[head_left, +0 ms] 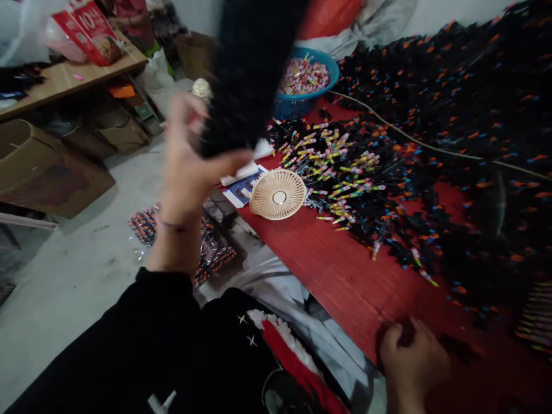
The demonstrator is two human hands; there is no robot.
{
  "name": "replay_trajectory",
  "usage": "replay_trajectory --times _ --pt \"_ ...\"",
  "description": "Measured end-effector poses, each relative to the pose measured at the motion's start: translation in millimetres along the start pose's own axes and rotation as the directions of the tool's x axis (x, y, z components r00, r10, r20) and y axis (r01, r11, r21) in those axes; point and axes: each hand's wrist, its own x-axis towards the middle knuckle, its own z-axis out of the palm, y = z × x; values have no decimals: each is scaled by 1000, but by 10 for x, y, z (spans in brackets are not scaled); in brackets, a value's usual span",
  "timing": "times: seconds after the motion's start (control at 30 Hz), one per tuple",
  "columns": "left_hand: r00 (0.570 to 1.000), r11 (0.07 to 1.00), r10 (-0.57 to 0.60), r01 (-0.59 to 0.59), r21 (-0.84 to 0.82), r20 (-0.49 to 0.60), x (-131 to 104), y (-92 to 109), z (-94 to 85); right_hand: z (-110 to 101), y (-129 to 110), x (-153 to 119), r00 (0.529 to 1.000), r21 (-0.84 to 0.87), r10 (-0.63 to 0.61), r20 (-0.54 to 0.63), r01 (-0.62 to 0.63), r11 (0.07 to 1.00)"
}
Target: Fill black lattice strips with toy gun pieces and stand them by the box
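My left hand [185,167] is raised above the floor by the table's left edge, blurred by motion. Its thumb and fingers close around the lower end of a wide black object [254,75], which reaches up out of the frame; its kind is too blurred to make out. My right hand [411,359] rests in shadow at the front edge of the red table [310,253]. Those fingers are curled, and whatever they may hold is hidden. A beige round fan [279,194] lies between the hands on the tabletop, with a blue-and-white printed sheet [242,188] beside it.
Many small black pieces with orange and blue bits [457,103] heap over the table, alongside yellow-and-pink-tipped pieces [345,172]. A blue basket [297,103] of small colourful pieces stands behind. Cardboard boxes [56,167], a wooden table [73,72] and filled clear bags [211,247] are at left.
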Motion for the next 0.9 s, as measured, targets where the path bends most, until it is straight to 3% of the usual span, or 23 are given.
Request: replay_trajectory --times 0.03,0.07,0.13,0.2,0.27,0.37,0.47,0.6,0.7,0.8,0.9 --pt "986 976 167 -164 -143 9 -419 356 176 5 15 -10 1000 13 -7 -10 7 1000" --pt "941 907 336 -313 -281 35 -808 691 362 11 32 -22 1000 25 -11 -23 11 1000" --pt "835 761 533 -404 -508 135 -1454 1212 752 27 76 -55 999 39 -16 -49 18 999" --pt "764 695 601 -352 -627 237 -1894 1454 1140 57 137 -91 997 54 -27 -71 31 998" --pt "756 753 566 -313 -578 329 -2129 1437 1463 105 211 -118 995 92 -44 -90 53 994" --pt "801 888 451 -356 -292 394 -2163 1194 1721 201 313 -122 982 179 -50 -184 83 980" --pt "851 926 369 -371 -69 375 -2005 1033 1768 287 360 -95 968 248 -30 -248 94 964" --pt "870 910 364 -409 73 333 -1868 1093 1831 331 324 -74 970 293 10 -241 62 954" --pt "882 883 408 -447 144 237 -1852 1159 1951 318 255 -72 973 305 67 -223 4 952" --pt "855 851 507 -517 97 110 -1790 1152 2060 298 185 -64 975 318 122 -188 -58 946" --pt "785 782 619 -620 -67 -37 -1685 1113 2069 288 156 -51 973 324 178 -145 -123 938"
